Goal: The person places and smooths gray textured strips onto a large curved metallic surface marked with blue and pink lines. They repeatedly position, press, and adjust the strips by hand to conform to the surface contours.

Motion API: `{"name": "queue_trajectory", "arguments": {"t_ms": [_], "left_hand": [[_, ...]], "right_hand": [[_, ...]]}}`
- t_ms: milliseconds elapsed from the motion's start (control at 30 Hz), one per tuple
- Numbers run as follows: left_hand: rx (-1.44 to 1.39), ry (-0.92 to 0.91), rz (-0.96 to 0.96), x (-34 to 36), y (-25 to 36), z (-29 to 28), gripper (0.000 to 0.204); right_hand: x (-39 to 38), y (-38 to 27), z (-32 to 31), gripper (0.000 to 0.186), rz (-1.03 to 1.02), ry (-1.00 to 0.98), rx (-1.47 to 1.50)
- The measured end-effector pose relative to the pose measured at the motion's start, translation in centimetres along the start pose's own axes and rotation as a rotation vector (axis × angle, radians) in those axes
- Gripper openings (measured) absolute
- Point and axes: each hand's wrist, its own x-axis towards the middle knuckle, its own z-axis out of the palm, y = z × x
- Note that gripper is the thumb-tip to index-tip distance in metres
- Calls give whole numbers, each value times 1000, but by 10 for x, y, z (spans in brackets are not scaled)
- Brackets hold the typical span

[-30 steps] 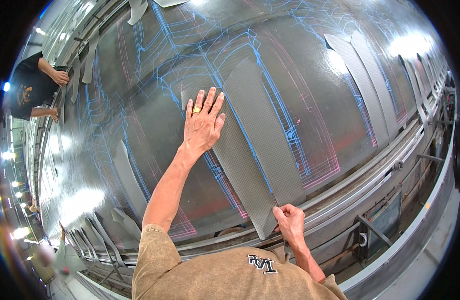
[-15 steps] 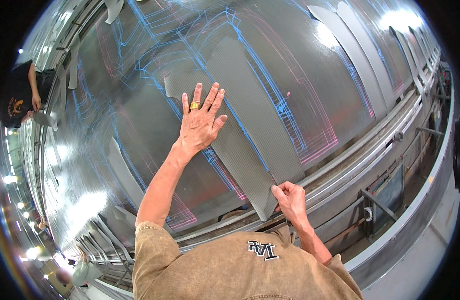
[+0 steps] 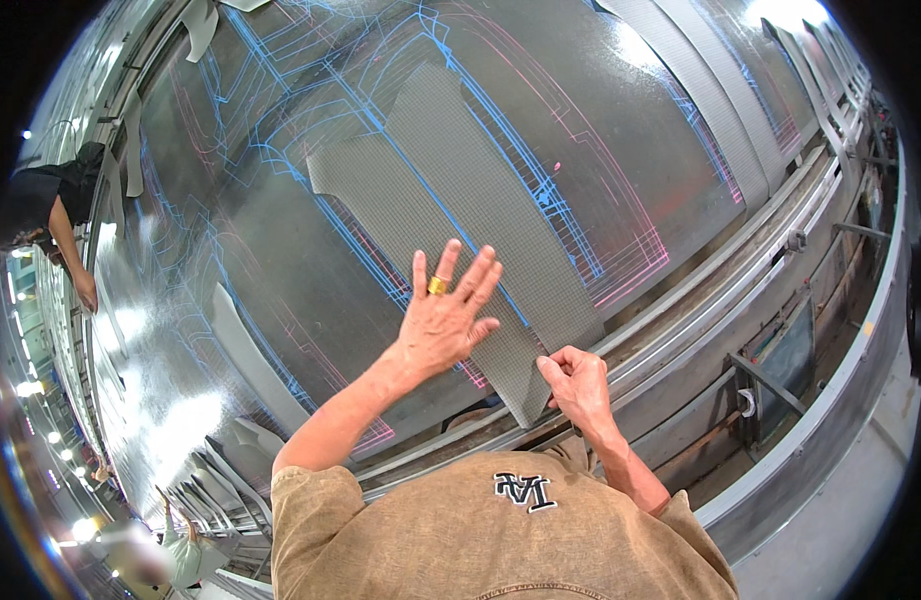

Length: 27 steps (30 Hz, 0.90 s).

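One left hand (image 3: 445, 325), wide open and gripping nothing, is over a grey panel (image 3: 405, 210); the right hand (image 3: 577, 385), fingers curled, pinches its side. Its tip reaches the near edge of the table (image 3: 620, 120). A second panel (image 3: 510, 220) lies just beside.

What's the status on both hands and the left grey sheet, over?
Left hand open, spread over left grey sheet, contact unclear. Right hand pinching sheet's near right edge. In the way: left hand, hiding part of sheet.
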Motion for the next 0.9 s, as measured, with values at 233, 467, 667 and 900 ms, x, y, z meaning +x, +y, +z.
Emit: {"name": "queue_trajectory", "arguments": {"t_ms": [233, 467, 667, 900], "left_hand": [[-9, 40, 150, -19, 50, 27, 71], [-24, 55, 113, -24, 79, 34, 78], [157, 125, 52, -23, 97, 48, 69], [-206, -99, 213, -37, 86, 23, 73]], "right_hand": [[1, 18, 3, 20, -141, 57, -144], [-2, 13, 0, 17, -222, 106, -412], [-6, 15, 7, 11, -310, 163, -673], [-4, 20, -1, 11, -413, 163, -596]]}}
